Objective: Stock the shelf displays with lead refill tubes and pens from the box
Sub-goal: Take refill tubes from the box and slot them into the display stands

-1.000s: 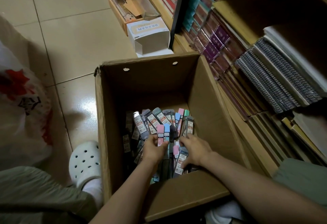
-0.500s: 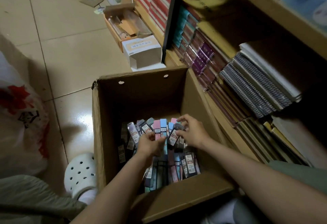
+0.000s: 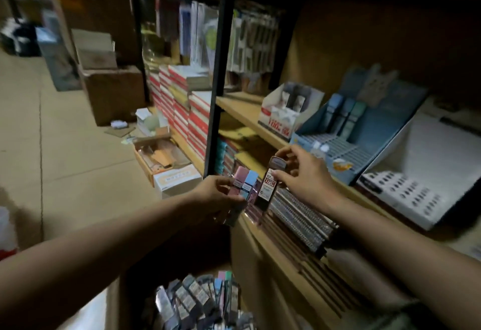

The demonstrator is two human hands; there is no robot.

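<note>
In the head view, a small bunch of pink and blue lead refill tubes (image 3: 243, 186) is gripped by the left hand (image 3: 221, 194) at the centre of the frame. Just beside it, one dark tube (image 3: 270, 183) with a white and red label is pinched by the right hand (image 3: 302, 173); "100" can be read, the rest is blurred. More tubes are seen in the box (image 3: 205, 301) at the bottom. At the right, a blue display (image 3: 346, 131) and a white display (image 3: 416, 173) are placed on the wooden shelf (image 3: 244, 110). A tiled floor (image 3: 65, 147) is seen at the left.

Pink and blue-capped tubes (image 3: 243, 185), a dark tube (image 3: 270, 186) with red-white label, blue display (image 3: 364, 131)
</note>
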